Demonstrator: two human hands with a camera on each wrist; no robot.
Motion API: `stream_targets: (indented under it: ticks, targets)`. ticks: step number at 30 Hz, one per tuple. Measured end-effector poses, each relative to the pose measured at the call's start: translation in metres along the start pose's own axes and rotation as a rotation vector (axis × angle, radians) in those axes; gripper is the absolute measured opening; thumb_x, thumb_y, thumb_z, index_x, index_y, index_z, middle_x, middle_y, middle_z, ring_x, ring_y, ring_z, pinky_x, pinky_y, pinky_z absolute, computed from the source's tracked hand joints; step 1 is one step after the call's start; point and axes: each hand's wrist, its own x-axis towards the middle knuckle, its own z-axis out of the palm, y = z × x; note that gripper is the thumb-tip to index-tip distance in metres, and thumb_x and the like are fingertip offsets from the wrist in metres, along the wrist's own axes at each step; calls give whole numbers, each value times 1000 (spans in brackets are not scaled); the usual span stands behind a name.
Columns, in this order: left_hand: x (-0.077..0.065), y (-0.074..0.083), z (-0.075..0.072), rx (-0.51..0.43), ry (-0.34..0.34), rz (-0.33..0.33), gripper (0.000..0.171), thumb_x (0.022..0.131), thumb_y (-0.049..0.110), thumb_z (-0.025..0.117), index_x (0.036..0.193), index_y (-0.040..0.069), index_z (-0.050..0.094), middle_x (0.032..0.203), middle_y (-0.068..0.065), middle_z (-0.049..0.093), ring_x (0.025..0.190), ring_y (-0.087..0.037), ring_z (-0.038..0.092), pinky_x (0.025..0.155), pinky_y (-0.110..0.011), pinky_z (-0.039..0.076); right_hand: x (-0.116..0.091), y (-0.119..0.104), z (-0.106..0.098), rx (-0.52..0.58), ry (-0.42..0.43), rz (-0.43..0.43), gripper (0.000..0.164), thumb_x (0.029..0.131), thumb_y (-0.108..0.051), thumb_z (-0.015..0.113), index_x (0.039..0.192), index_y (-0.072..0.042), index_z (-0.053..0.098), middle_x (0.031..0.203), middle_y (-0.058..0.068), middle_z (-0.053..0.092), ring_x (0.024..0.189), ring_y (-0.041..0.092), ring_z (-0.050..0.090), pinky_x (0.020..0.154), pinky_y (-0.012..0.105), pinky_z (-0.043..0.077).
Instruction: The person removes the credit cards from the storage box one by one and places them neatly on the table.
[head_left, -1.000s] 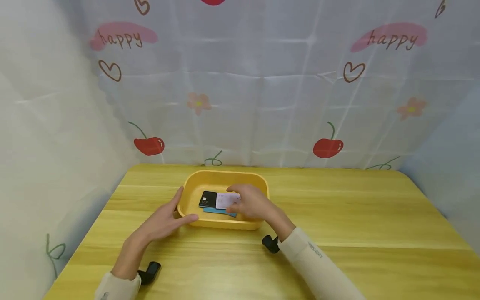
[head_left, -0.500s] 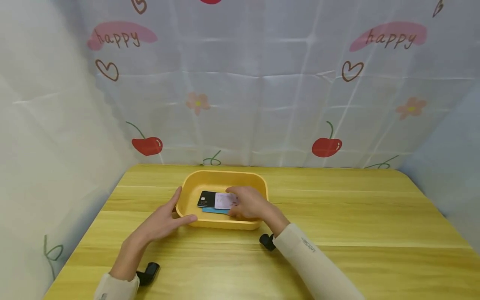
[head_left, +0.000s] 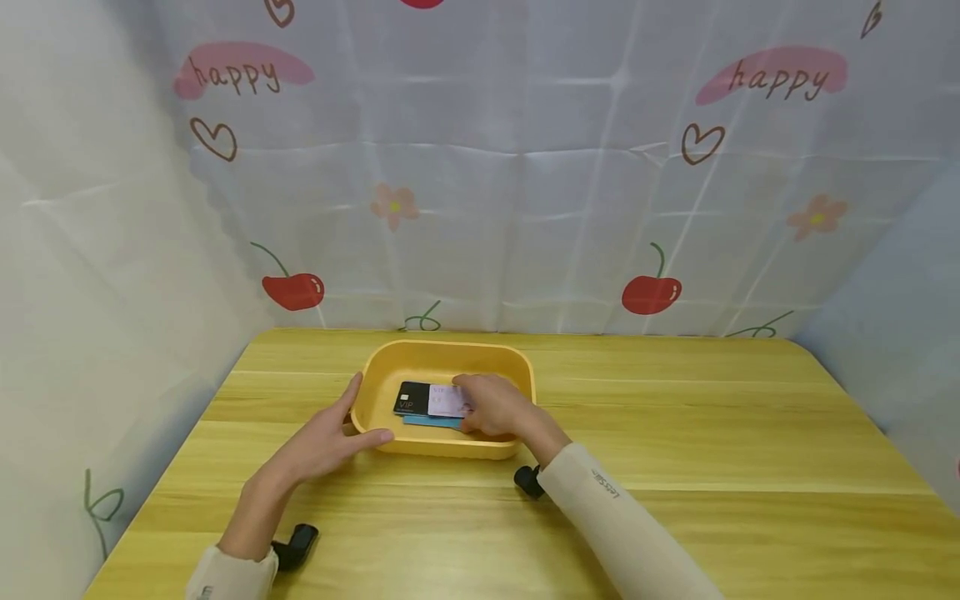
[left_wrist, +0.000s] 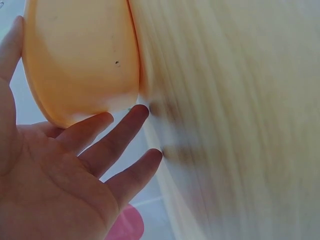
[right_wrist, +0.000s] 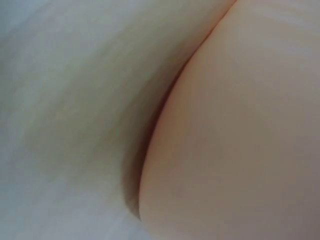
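In the head view a yellow plastic tub (head_left: 420, 354) stands on the table. Inside it lie overlapping cards: a black VIP card (head_left: 412, 398), a lilac VIP card (head_left: 444, 400) over its right part, and a blue card (head_left: 431, 422) showing along the near side. My right hand (head_left: 498, 406) reaches in from the right and pinches the cards, index finger at the far edge and thumb at the near edge. My left hand (head_left: 326, 442) spans the tub's left end with straight, spread fingers, thumb on the near rim. The left wrist view shows those fingers (left_wrist: 115, 142) against the wall.
The yellow wood-grain table (head_left: 675, 433) extends right of the tub and toward me. Behind it hangs a white printed curtain (head_left: 510, 208). Black wrist devices (head_left: 297, 546) jut out by both sleeves. The right wrist view holds mostly the tub's blurred wall (right_wrist: 225, 140).
My right hand's fingers have closed in on the cards, the thumb now at their near edge. The left hand stays at the tub's left end.
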Motion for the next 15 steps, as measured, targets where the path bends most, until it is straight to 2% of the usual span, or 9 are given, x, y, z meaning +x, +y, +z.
stream_targets:
  ticks: [9,15]
  targets:
    - [-1,0,-1,10,-4,0,107,76,58,63,148,16,-3,147,-17,20,130,-33,27,100,-52,26,0,0,1,-11,22,11,67,75,-19,76,134,-7,46,122,5,56,104,21,52,94,35,38]
    - [-1,1,-1,15,-5,-6,106,76,58,63,148,15,-2,147,-18,21,129,-33,28,100,-52,26,1,0,2,14,59,8,57,74,-24,77,123,-5,56,108,3,60,87,18,51,83,31,42]
